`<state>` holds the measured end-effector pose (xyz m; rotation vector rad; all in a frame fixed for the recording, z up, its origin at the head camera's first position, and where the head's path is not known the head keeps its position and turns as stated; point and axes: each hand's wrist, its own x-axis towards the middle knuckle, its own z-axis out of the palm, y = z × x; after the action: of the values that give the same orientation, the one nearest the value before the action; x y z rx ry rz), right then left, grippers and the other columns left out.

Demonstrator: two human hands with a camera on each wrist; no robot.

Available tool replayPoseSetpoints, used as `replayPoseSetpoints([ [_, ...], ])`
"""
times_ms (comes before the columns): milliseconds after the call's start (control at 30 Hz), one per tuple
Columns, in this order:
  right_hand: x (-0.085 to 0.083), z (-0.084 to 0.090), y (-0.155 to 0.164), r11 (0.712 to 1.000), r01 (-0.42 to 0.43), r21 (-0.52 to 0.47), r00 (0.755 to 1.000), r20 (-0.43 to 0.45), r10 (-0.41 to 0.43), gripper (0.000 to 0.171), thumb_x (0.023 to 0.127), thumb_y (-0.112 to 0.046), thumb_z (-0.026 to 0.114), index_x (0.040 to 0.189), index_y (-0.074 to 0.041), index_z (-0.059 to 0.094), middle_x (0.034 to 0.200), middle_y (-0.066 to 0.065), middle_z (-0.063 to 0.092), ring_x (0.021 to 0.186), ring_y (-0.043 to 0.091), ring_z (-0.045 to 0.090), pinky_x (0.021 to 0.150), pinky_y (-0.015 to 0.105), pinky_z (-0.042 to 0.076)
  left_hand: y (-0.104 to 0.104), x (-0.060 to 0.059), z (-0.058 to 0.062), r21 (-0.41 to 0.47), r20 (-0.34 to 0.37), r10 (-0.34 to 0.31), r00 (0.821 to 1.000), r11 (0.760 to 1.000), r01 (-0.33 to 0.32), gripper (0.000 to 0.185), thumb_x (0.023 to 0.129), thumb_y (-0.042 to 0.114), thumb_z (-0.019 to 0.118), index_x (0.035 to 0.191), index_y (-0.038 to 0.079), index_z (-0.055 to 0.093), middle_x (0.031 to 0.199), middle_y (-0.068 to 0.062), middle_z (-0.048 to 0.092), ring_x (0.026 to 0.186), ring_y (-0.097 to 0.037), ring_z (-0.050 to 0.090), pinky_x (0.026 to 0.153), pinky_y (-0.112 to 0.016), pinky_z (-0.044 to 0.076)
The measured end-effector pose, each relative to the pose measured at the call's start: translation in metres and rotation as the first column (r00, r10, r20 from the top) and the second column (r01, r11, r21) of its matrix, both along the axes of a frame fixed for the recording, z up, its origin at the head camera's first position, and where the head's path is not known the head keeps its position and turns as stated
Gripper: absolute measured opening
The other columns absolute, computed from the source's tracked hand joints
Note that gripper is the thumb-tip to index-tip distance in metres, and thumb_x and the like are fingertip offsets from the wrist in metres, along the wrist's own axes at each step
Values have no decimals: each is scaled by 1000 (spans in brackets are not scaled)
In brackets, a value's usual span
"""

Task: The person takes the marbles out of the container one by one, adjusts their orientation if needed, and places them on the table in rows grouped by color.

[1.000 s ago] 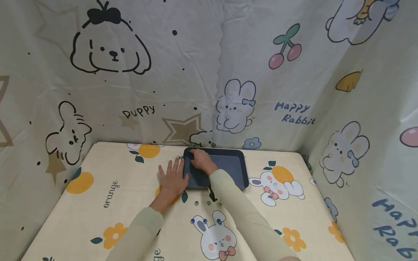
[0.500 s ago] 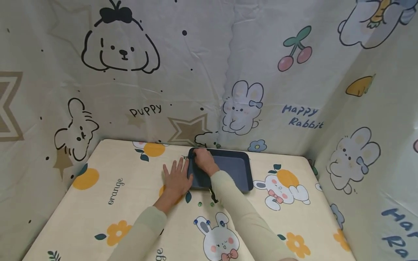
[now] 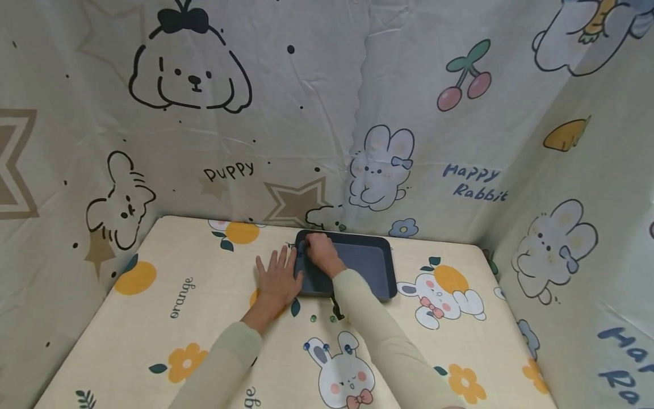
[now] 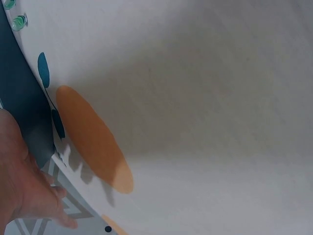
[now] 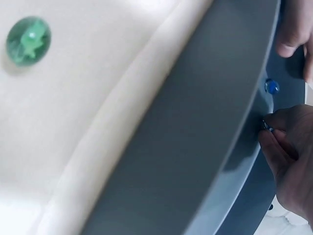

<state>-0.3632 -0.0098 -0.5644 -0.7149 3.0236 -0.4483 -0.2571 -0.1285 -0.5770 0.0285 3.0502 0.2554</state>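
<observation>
A dark blue-grey tray (image 3: 368,267) lies at the back of the table. My left hand (image 3: 277,268) rests flat and spread on the cloth, its thumb side against the tray's left rim (image 4: 22,98). My right hand (image 3: 311,247) reaches into the tray's far left corner with curled fingers. In the right wrist view its fingertips (image 5: 281,142) pinch a small shiny marble (image 5: 267,126), and a loose blue marble (image 5: 272,86) lies just beyond them inside the tray. Both arms wear pale green sleeves.
Two green marbles (image 3: 313,319) lie on the cloth just in front of the tray, and blue ones (image 3: 306,345) lie nearer on the printed rabbit. A small black object (image 3: 335,311) shows under my right forearm. Printed fabric walls close in the back and both sides.
Both hands stay where they were at the tray's left end. Only the head view has shifted slightly.
</observation>
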Motion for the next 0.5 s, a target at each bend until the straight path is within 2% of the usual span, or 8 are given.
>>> replayPoseSetpoints([
  [200, -4, 8, 15, 999, 4, -54, 1000, -2, -4, 16, 93, -1, 63, 104, -5, 74, 104, 9, 73, 96, 26, 69, 82, 39, 56, -1, -1, 0, -10, 15, -6, 1000, 1000, 6, 70, 103, 46, 40, 161, 13, 18, 165, -14, 15, 149, -38, 14, 112, -71, -2],
  [500, -7, 26, 50, 990, -23, -141, 999, -40, 18, 18, 90, 3, 65, 104, -3, 75, 103, 10, 73, 96, 25, 69, 83, 37, 56, 1, -1, 1, -8, 17, -1, 1000, 1000, 1, 70, 103, 45, 40, 161, 13, 19, 165, -15, 15, 150, -38, 14, 112, -71, -2],
])
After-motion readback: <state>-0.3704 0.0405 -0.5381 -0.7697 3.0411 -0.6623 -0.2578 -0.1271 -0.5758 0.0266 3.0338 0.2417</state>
